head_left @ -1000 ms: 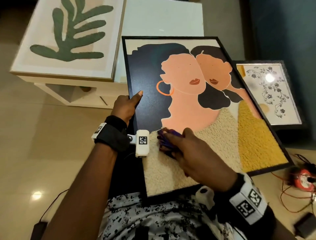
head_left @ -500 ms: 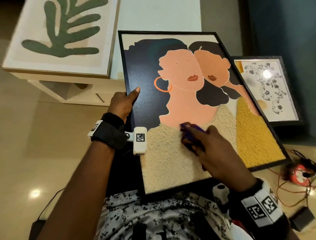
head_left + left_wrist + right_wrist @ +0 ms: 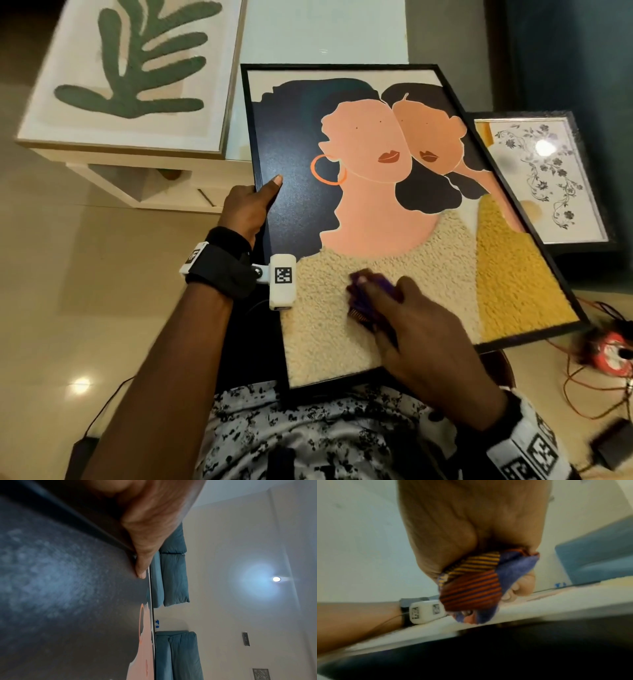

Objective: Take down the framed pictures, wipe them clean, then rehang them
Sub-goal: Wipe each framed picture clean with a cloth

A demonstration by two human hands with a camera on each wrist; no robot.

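Observation:
A black-framed picture of two faces (image 3: pixel 376 205) rests tilted on my lap. My left hand (image 3: pixel 250 205) grips its left edge, thumb lying on the dark glass (image 3: pixel 68 588). In the left wrist view the thumb (image 3: pixel 142 569) presses the frame's rim. My right hand (image 3: pixel 421 335) holds a bunched purple striped cloth (image 3: pixel 366 298) against the cream lower part of the picture. The right wrist view shows the cloth (image 3: pixel 474 584) clutched in curled fingers above the frame's edge.
A leaf picture (image 3: pixel 137 78) lies on a white low table (image 3: pixel 171 192) at the back left. A floral framed picture (image 3: pixel 544 178) lies flat at the right. Orange wires and a red device (image 3: pixel 613 353) sit on the floor at the right, near a small black box (image 3: pixel 613 445).
My right hand swept the cloth to the right across the cream area, then back left and slightly down. The left hand kept its grip on the frame's edge.

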